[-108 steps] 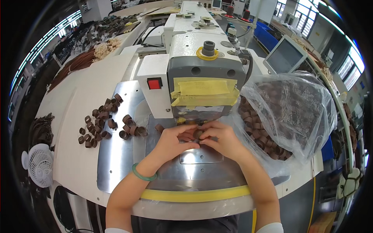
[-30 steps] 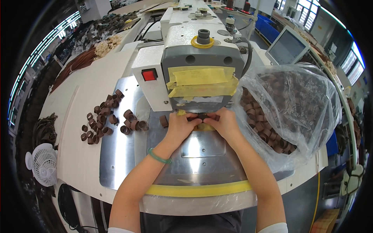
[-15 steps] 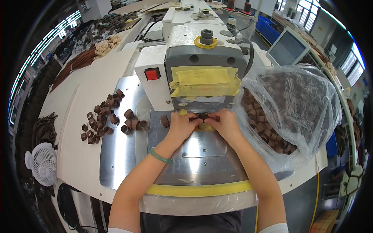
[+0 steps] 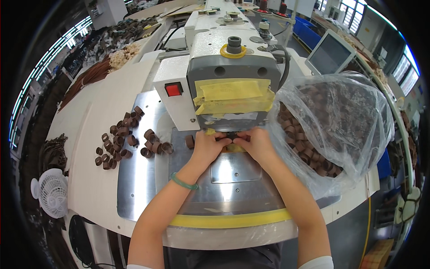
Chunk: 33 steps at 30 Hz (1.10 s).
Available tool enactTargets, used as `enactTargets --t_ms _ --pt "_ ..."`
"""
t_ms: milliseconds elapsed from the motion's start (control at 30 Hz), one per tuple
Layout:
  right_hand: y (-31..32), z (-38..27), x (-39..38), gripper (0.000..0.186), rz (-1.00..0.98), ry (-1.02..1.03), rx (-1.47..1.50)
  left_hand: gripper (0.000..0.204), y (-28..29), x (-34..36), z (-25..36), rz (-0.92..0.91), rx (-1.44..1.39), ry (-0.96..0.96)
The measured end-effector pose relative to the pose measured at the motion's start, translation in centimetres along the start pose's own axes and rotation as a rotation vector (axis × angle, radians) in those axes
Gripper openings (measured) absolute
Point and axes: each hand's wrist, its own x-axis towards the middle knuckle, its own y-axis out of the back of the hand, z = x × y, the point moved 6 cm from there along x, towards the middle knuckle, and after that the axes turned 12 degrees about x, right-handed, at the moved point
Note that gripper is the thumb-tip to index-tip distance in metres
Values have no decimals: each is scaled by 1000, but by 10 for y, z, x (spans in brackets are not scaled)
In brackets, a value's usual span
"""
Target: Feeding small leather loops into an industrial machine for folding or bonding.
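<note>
Under the grey front of a white industrial sewing machine [image 4: 177, 114], my left hand [image 4: 208, 147] and my right hand [image 4: 257, 144] meet with fingertips pinched. Between them is a small dark brown piece [image 4: 231, 136], apparently a band loop, gripped from both sides; the fingers and machine head hide most of it. A single brown loop [image 4: 190, 142] stands on the metal plate [image 4: 236, 168] just left of my left hand. Farther left, several similar brown loops [image 4: 118, 140] lie scattered over plate and tabletop. A green bangle [image 4: 182, 181] circles my left wrist.
A clear plastic bag [image 4: 358, 130] full of brown loops spreads out right of the machine. Behind it stands a screen [image 4: 330, 53]. Yellow tape [image 4: 230, 219] lines the table's front edge. A white fan [image 4: 53, 193] is at the far left, and a red switch [image 4: 174, 89] sits on the machine.
Both hands stay pinched at the same place under the machine head. The whole view has shifted slightly; the loops and bag lie as before.
</note>
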Motion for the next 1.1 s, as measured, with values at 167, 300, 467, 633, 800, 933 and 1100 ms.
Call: enactTargets --t_ms 167,300,467,633,800,933,1100 --pt "4 5 0 19 0 -3 4 24 -6 0 2 -89 -4 84" --pt "5 2 -1 18 12 9 -3 25 -5 2 4 -79 51 46" --pt "4 -3 -6 18 43 66 -18 27 -2 1 5 -22 73 -10" --pt "10 -8 -13 23 -67 273 -23 24 3 -7 14 -172 -21 -50" --pt "-7 -31 -26 24 -253 175 -99 14 8 -20 15 -288 -126 -273" --pt "-15 -33 -30 21 -157 176 -324 13 12 -19 24 -327 -191 -311" --pt "-14 -42 -33 21 -413 295 -229 19 23 -22 43 -39 -86 -709"
